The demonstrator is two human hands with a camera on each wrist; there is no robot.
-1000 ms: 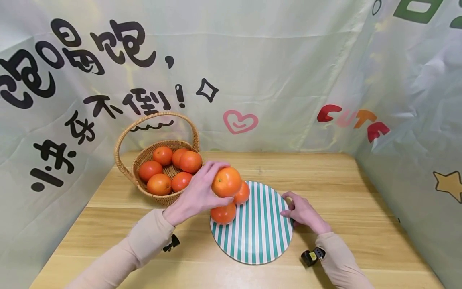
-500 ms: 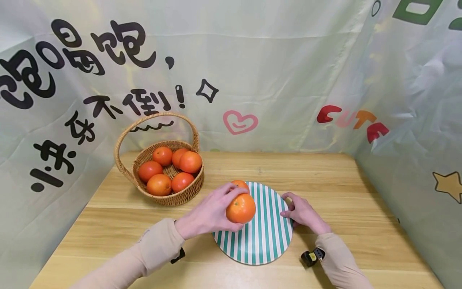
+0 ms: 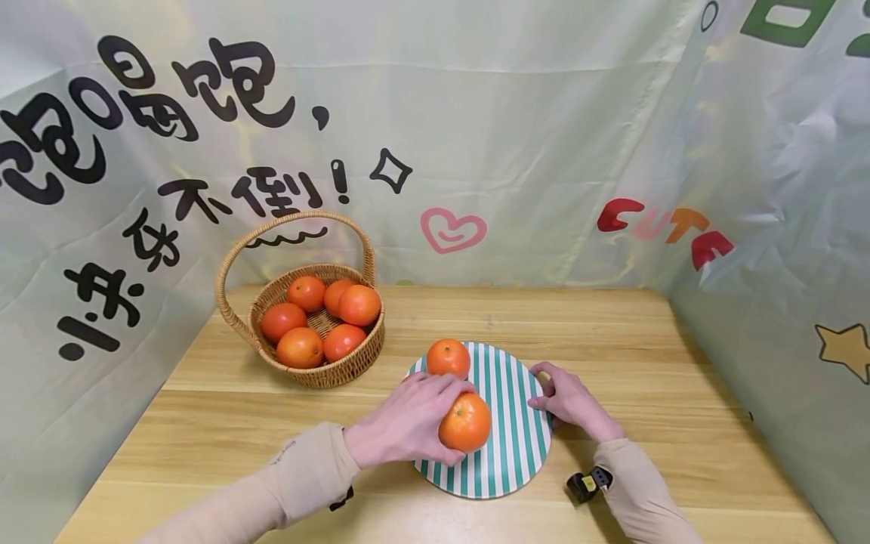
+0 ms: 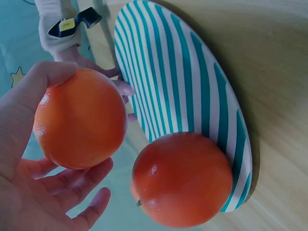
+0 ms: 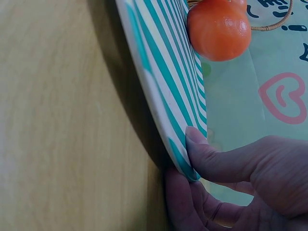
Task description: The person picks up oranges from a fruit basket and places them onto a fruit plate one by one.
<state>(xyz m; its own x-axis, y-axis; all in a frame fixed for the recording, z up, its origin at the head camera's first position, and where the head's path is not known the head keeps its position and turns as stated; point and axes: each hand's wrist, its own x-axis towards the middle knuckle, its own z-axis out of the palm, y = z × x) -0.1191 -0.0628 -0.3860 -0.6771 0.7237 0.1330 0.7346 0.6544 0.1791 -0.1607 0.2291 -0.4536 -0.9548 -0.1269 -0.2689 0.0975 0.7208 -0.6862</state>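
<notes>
My left hand grips an orange over the left half of a round plate with green and white stripes. In the left wrist view, thumb and fingers curl round that fruit. A second orange sits at the plate's far left edge. Another orange shows large on the plate in the left wrist view; the left hand hides it in the head view. At the plate's right rim is my right hand. Its thumb lies on the striped top, with fingers curled under the rim.
A wicker basket with a tall handle stands at the back left, holding several oranges. Printed cloth walls the wooden table at the back and sides.
The left hand has carried its orange from the plate's far left edge rightward and toward the person, lower over the plate. The right hand has stayed at the rim.
</notes>
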